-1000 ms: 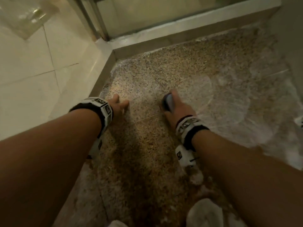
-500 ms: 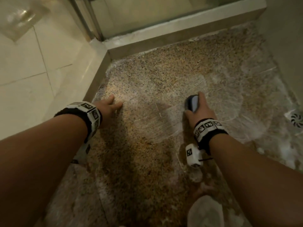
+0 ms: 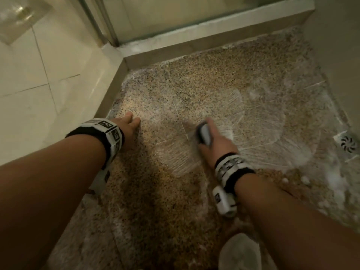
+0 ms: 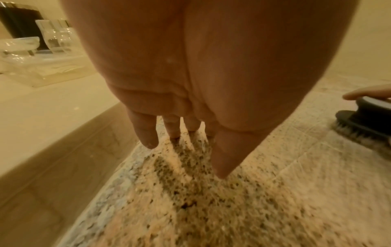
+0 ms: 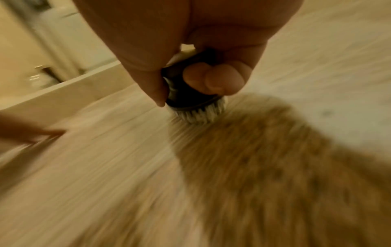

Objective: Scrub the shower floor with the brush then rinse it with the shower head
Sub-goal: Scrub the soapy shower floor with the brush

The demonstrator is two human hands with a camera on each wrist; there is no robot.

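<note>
The speckled brown shower floor (image 3: 194, 88) is streaked with white soap foam. My right hand (image 3: 212, 141) grips a dark scrub brush (image 3: 203, 133) with pale bristles (image 5: 196, 115) pressed on the floor near the middle. In the right wrist view the fingers (image 5: 211, 80) curl round the brush body (image 5: 186, 93) and the picture is motion-blurred. My left hand (image 3: 129, 123) rests on the floor by the left curb, fingers (image 4: 148, 132) straight and spread, holding nothing. From the left wrist the brush (image 4: 368, 117) shows at the right edge. No shower head is in view.
A raised stone curb (image 3: 109, 90) borders the shower floor on the left and far side, with a glass door frame (image 3: 105, 22) above the corner. A round floor drain (image 3: 348, 143) sits at the right edge. A white object (image 3: 241, 252) lies near bottom right. Clear containers (image 4: 42, 43) stand outside.
The right hand swept the brush to the right and then back toward the left, leaving fan-shaped foam streaks. The left hand stayed planted by the curb.
</note>
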